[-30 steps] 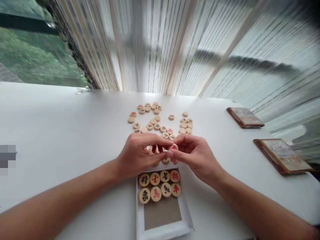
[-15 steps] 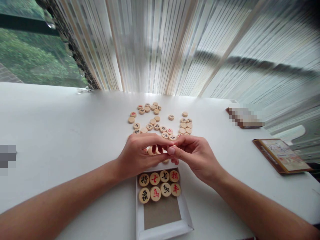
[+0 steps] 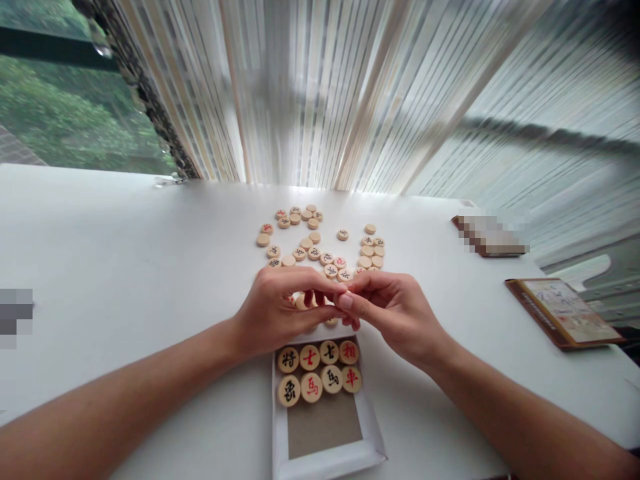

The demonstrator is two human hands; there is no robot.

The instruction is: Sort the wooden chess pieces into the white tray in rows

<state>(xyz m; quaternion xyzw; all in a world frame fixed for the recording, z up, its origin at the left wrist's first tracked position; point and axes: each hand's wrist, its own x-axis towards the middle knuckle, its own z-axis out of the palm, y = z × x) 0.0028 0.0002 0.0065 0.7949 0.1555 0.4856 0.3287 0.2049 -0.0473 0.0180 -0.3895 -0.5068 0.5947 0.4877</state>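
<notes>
Fingers bent, the left hand [image 3: 270,307] and right hand [image 3: 397,307] touched tips near the far end of the box [image 3: 330,460], pinching one mostly hidden piece [image 3: 349,292].

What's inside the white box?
Eight round pieces, four with black characters, four with red, in two rows of four at the box's far end. Brown floor shows nearer the camera; whatever lies under the pieces is covered.

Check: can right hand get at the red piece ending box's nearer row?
Probably yes: the right hand is close, and nothing covers the red piece in the box. But its fingertips are up against the left hand, so they'd likely need to part first.
</notes>
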